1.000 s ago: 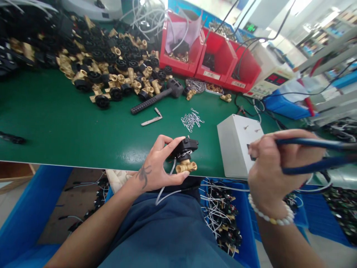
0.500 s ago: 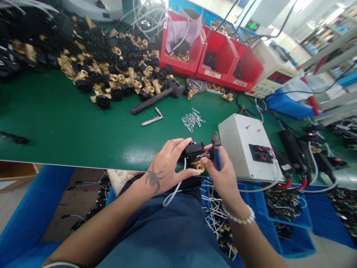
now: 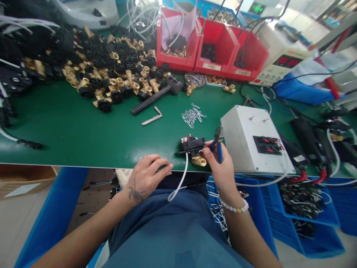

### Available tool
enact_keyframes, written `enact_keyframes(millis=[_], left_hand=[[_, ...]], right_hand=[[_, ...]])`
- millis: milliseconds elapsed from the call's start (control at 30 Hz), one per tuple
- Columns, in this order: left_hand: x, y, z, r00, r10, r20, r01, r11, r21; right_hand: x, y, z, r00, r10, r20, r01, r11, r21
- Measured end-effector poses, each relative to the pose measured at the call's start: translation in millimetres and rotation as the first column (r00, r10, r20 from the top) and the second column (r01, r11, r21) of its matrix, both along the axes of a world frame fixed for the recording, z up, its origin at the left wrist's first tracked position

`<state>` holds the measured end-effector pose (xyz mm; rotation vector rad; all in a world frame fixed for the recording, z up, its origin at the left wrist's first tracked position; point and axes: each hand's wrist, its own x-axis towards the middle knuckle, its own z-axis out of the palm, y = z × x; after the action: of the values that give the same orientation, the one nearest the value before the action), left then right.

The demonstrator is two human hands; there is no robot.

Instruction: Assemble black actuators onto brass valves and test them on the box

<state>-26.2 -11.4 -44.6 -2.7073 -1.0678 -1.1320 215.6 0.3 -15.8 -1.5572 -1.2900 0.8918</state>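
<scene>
A black plastic valve actuator (image 3: 192,145) sits near the table's front edge, with a brass valve body (image 3: 199,161) beneath it. Its white cable (image 3: 182,180) hangs over the edge towards my lap. My right hand (image 3: 220,160) is closed around blue-handled cutting pliers (image 3: 219,139), jaws pointing up, while its thumb and fingertip touch the actuator's right side. To the left, my left hand (image 3: 150,173) is empty at the table edge, fingers loosely spread and apart from the actuator. Several small metal spring clips (image 3: 193,116) lie in a pile beyond the actuator.
Behind lie a black mallet (image 3: 160,97), an L-shaped metal piece (image 3: 152,117) and a heap of brass-and-black valve parts (image 3: 117,74). Red bins (image 3: 214,48) line the back. A grey switch box (image 3: 251,141) stands close to my right hand. Blue crates (image 3: 309,223) sit below.
My left hand has let go of the actuator and moved left and down, uncovering its top. My right hand still holds the pliers at the actuator's right side.
</scene>
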Motion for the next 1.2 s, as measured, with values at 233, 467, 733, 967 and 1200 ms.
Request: enact_keyframes(millis=[233, 467, 733, 967, 1200], left_hand=[[-4, -23, -15.5, 0.999, -0.041, -0.032, 0.030, 0.961, -0.273], [-13, -20, 3.9, 0.981, -0.111, -0.158, 0.020, 0.874, -0.486], [51, 11, 65.3, 0.991, 0.125, -0.051, -0.133, 0.968, -0.214], [76, 20, 38.2, 0.991, 0.129, -0.021, -0.130, 0.962, -0.241], [47, 20, 25.5, 0.942, 0.047, 0.333, 0.062, 0.949, -0.308]], right_hand=[[0, 1, -2.8, 0.998, -0.013, -0.057, 0.013, 1.000, -0.002], [3, 0, -6.4, 0.993, -0.016, -0.120, 0.017, 1.000, 0.009], [3, -4, -6.7, 0.990, 0.002, -0.141, 0.006, 0.998, 0.056], [7, -6, -3.5, 0.977, 0.047, -0.206, -0.025, 0.994, 0.107], [-10, -2, 29.9, 0.974, 0.218, -0.066, -0.200, 0.956, 0.216]])
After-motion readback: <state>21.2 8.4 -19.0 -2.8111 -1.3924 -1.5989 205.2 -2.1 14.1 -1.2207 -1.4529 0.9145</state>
